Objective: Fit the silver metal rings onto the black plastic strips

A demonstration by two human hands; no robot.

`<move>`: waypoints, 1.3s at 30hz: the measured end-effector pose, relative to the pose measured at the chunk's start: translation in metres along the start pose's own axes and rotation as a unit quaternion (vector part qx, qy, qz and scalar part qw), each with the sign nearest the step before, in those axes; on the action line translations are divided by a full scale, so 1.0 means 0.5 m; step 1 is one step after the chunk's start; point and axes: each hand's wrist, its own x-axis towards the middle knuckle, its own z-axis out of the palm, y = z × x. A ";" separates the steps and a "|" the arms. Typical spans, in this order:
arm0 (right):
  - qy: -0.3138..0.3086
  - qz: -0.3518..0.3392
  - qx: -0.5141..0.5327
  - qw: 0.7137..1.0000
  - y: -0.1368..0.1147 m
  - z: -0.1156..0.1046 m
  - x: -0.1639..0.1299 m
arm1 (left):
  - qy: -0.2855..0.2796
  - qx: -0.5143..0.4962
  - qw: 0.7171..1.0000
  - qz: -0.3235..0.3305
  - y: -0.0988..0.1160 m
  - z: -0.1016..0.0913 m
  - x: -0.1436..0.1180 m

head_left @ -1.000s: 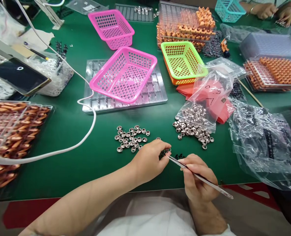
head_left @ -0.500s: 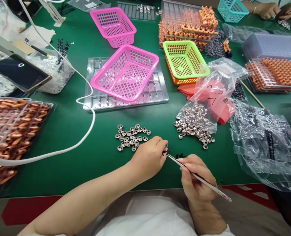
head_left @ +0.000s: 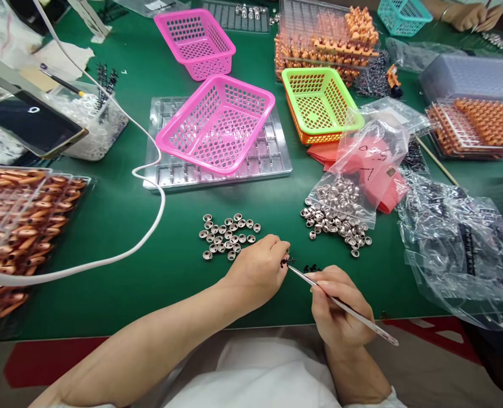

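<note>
Right hand (head_left: 340,314) fingers pinched on slim steel tweezers (head_left: 345,307); left hand (head_left: 257,272) fingers around tiny black parts (head_left: 284,262).

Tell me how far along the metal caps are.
Done, it seems: a small group of caps lies sorted beside the left hand. In hand: that hand pinches a tiny piece at its fingertips while the right hand brings tweezers to it. Left: a larger pile spilling from the bag, and black bits.

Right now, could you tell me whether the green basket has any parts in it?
No, the green basket is empty; only its perforated bottom shows, while the loose metal rings lie on the green table.
</note>
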 end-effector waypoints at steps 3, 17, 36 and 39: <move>0.001 0.005 0.012 1.000 0.000 0.000 0.000 | 0.001 0.003 1.000 0.000 0.000 -0.001 0.000; 0.021 0.128 0.101 0.986 -0.003 -0.001 0.006 | -0.160 -0.087 0.982 -0.057 0.004 -0.028 0.011; -0.010 0.181 0.272 0.945 0.002 -0.013 0.012 | -0.413 -0.375 0.816 -0.151 0.004 -0.085 0.036; 0.052 0.190 0.248 0.948 0.003 -0.017 0.013 | -0.311 -0.417 0.832 -0.192 -0.004 -0.073 0.036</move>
